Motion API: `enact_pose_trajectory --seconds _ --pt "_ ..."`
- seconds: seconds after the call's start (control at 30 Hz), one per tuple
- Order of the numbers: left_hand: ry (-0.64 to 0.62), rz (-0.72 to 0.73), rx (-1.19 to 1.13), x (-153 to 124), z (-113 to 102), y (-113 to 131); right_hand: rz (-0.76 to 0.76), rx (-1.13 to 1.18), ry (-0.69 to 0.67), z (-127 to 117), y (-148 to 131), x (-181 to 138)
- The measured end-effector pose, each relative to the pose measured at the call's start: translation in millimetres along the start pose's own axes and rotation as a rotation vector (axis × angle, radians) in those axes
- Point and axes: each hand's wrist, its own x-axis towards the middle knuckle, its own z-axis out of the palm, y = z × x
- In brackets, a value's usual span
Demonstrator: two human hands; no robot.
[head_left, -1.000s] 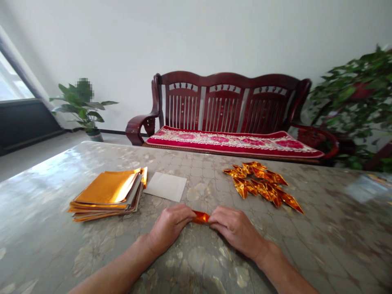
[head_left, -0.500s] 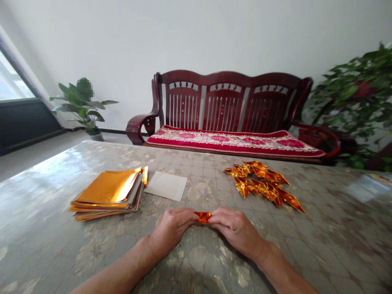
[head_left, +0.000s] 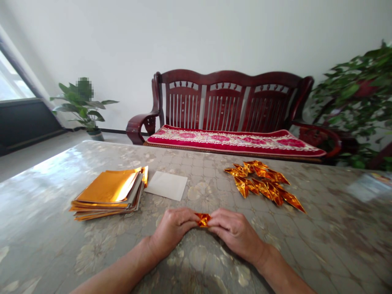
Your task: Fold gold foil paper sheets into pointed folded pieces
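Note:
My left hand (head_left: 172,230) and my right hand (head_left: 235,232) meet over the table near its front edge, fingers closed. Between their fingertips they pinch a small folded piece of gold foil paper (head_left: 203,219), mostly hidden by the fingers. To the left lies a stack of gold foil sheets (head_left: 109,192), and a single white square sheet (head_left: 166,185) rests beside it. Behind my right hand sits a pile of several folded gold foil shapes (head_left: 263,186).
The table (head_left: 45,179) has a glossy patterned marble-look cover. Behind it stands a dark red wooden bench (head_left: 226,112) with a red floral cushion. A potted plant (head_left: 82,107) stands at the back left, a leafy plant (head_left: 358,102) at the right.
My hands have drawn closer together, so less of the gold foil piece shows between them; it looks more crumpled and compact than a second ago.

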Motion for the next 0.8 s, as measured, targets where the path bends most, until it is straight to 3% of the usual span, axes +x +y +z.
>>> enact_pose_trajectory --seconds 0.2,0.53,0.8 --pt "0.043 0.013 -0.035 1.1 -0.8 3.2 -0.005 -0.050 -0.016 1.3 -1.1 -0.8" --pt "0.017 -0.005 -0.023 0.8 0.2 3.7 -0.123 -0.143 -0.013 1.2 -5.6 0.5" --pt "0.001 -0.014 -0.040 2.1 0.4 5.6 -0.112 -0.131 -0.018 4.2 -7.3 0.8"
